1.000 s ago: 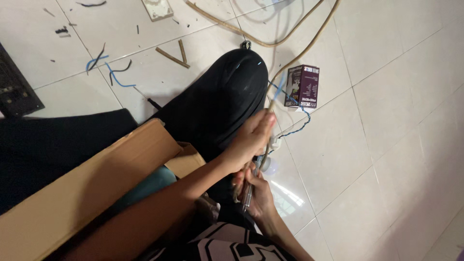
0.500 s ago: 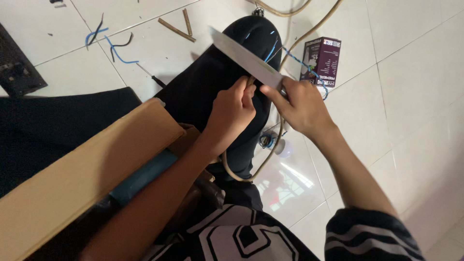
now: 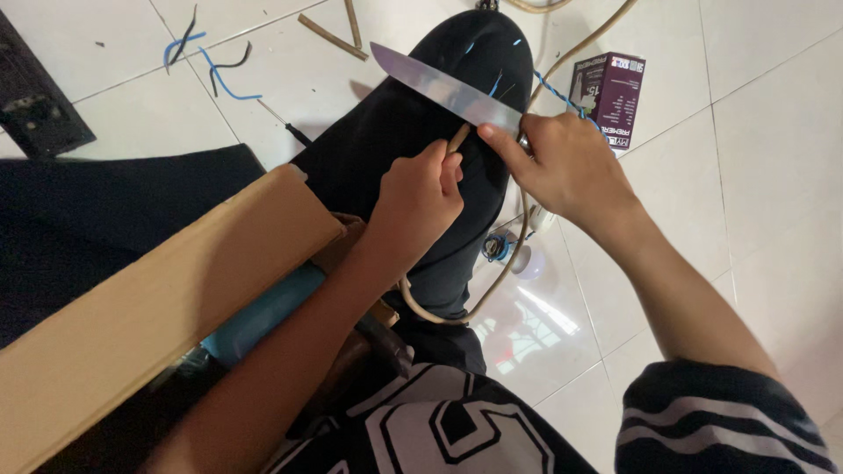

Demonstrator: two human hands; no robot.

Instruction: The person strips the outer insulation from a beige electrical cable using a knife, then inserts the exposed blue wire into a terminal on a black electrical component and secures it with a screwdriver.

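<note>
One purple box [image 3: 608, 95] stands on white tiles beside right hand [image 3: 562, 167].

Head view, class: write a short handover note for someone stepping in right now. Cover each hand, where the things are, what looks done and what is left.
Right hand: closed grip on the knife, blade flat and pointing away over the black-trousered knee.
Left hand: closed grip on the beige cable, its end held up against the blade.
The cable loops down past the thigh to the white tile floor. A purple box stands beyond the right hand. Blue and black wire scraps lie on the floor to the left. A cardboard box sits by the left arm.
Done: cable and blade are together.
Left: no cut in the cable is visible.
</note>
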